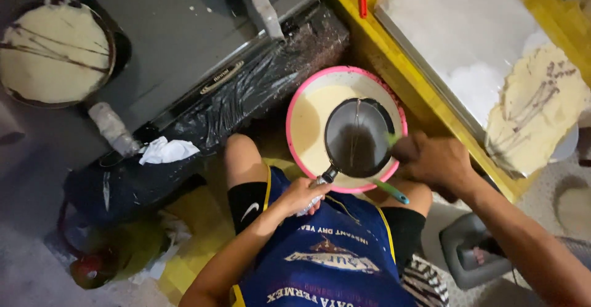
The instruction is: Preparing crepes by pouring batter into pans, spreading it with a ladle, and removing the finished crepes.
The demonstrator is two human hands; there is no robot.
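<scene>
A pink-rimmed bowl (303,95) of pale batter rests on my lap. Over it hangs a round metal sieve (358,137), its handle gripped in my left hand (303,195) at the bowl's near edge. My right hand (434,160) rests at the bowl's right rim, closed on a green-handled utensil (390,191) whose tip reaches into the sieve. A dark stream runs down through the sieve mesh.
A pan with a pale crepe (54,51) streaked brown sits on the grey stove (178,36) at far left. A second pan handle (266,11) sticks out at the top. At right, a yellow table (369,42) holds a white tray (468,42) and a finished crepe (534,110). Crumpled tissue (166,151) lies nearby.
</scene>
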